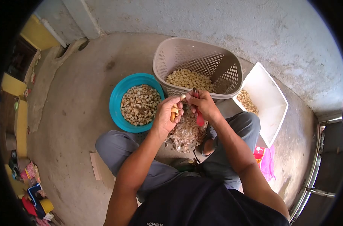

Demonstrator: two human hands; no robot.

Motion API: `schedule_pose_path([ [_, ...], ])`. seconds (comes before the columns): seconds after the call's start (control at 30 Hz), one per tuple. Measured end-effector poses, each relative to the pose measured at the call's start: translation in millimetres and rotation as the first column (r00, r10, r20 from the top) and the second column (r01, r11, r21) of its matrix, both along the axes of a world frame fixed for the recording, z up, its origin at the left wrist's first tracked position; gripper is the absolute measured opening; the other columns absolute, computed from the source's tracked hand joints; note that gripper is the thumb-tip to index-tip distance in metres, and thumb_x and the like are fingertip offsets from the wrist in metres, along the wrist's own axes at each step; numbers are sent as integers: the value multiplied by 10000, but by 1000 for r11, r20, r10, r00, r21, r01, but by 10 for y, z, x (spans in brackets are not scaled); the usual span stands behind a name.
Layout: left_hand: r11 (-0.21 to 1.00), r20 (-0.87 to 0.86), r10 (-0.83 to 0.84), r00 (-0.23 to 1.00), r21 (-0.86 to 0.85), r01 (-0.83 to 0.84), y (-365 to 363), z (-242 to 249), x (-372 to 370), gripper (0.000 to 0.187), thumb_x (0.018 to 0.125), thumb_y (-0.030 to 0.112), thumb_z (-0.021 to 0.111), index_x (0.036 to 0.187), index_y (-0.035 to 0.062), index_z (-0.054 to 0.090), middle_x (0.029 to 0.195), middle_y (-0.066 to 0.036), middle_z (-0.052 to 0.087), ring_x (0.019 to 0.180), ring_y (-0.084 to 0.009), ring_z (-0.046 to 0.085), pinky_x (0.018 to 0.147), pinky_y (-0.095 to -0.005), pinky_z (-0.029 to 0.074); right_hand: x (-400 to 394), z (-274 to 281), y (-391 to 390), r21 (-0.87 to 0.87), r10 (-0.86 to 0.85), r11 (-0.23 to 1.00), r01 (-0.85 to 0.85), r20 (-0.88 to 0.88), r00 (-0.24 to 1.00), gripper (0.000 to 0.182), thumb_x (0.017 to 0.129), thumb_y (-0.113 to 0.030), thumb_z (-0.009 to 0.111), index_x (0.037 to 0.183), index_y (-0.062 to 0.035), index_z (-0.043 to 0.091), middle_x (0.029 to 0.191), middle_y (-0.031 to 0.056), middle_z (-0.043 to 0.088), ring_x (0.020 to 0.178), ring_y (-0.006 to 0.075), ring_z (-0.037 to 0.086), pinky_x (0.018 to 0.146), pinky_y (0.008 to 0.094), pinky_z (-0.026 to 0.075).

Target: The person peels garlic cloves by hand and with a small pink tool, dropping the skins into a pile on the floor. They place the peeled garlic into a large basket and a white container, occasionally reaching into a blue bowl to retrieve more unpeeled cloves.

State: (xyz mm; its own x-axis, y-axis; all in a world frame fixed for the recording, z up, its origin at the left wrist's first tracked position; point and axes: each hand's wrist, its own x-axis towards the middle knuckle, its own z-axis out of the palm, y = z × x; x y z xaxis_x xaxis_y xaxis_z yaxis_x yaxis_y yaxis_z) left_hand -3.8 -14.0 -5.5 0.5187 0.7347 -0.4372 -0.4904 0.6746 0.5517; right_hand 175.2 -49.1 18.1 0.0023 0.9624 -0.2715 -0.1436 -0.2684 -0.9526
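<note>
My left hand [165, 115] is closed, with a pale garlic clove [183, 97] pinched between thumb and finger. More cloves in brownish skin [174, 112] are tucked in its palm. In my right hand [205, 105] is a small knife with a red handle [200, 120], its lower end showing below the fist. The dark tip of the knife pokes out above the fingers, and the thumb is right beside the clove. Under both hands lies a heap of papery garlic skins [186, 132]. A blue basin [115, 101] of unpeeled cloves [140, 104] stands to the left.
Beyond my hands stands a tall perforated basket [160, 62] with peeled cloves [190, 80] inside. A white bin [269, 101] holding cloves leans at its right. A pink bag [268, 164] lies by my right knee, cardboard [98, 165] by my left. The wall [216, 22] rises behind.
</note>
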Motion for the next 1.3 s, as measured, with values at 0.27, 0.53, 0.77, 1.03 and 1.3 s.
schedule_pose_path([
  [0.27,997,-117,-3,993,79,13,6,26,-34,139,954,104,664,1015,-21,667,768,-61,618,549,-151,611,327,-229,362,-81,15,-16,37,-33,999,28,134,990,155,1004,-159,658,977,-10,626,707,-25,574,528,51,502,450,222,392],
  [0.53,993,-142,-25,990,108,41,-14,19,-20,138,964,124,668,991,-10,655,755,-56,617,534,-139,606,320,-225,356,-53,-8,5,152,22,987,-49,177,984,164,1008,-150,649,1054,7,627,770,1,616,563,56,530,470,225,410],
  [0.77,984,-184,-4,983,175,37,-35,61,11,155,963,160,693,962,11,651,748,-50,616,513,-124,596,317,-223,357,-70,-132,30,-10,-57,998,56,-109,992,227,1012,-254,675,957,-36,642,735,-4,610,520,64,517,415,221,386],
  [1.03,958,-322,60,945,283,35,-49,-29,15,141,954,120,676,943,-19,663,727,-67,623,478,-120,593,300,-229,352,-97,-119,45,188,-15,981,-40,284,959,194,1017,-170,647,919,-8,604,649,-7,560,498,59,508,430,235,394],
  [1.3,930,-389,101,916,363,52,-72,-44,0,121,936,85,667,972,-30,658,716,-72,622,461,-126,591,294,-232,354,-100,-106,1,81,26,996,-38,140,990,218,1005,-147,643,854,4,598,649,17,572,491,80,531,433,269,417],
])
